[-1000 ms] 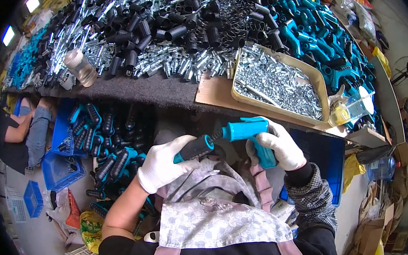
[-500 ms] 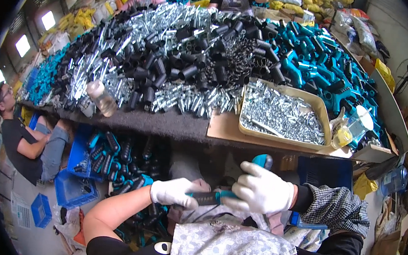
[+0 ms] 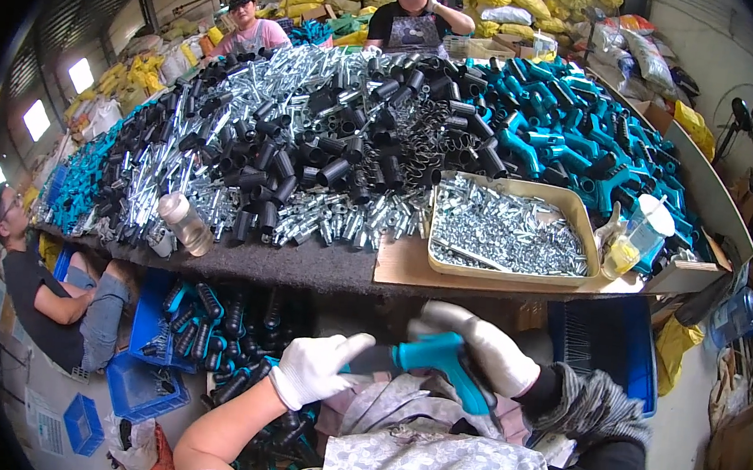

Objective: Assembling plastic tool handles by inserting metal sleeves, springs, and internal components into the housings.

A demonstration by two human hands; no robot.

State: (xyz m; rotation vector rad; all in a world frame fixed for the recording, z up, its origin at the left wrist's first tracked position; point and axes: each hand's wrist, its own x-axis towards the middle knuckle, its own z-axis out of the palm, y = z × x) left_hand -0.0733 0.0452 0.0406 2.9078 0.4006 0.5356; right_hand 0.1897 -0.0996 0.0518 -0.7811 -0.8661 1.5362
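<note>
Left hand (image 3: pixel 318 370) — round black handle (image 3: pixel 372 360) | right hand (image 3: pixel 494 348) — blurred, at teal housing (image 3: pixel 439 357)

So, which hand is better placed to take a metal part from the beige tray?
Probably the right hand: it is nearer the beige tray, while the left hand grips the black cylindrical part.

Bright windows (image 3: pixel 81 75) L, pale wall (image 3: pixel 716 50) R, grey flr (image 3: pixel 673 436), lg. dark-covered worktable (image 3: pixel 301 269) btwn.
</note>
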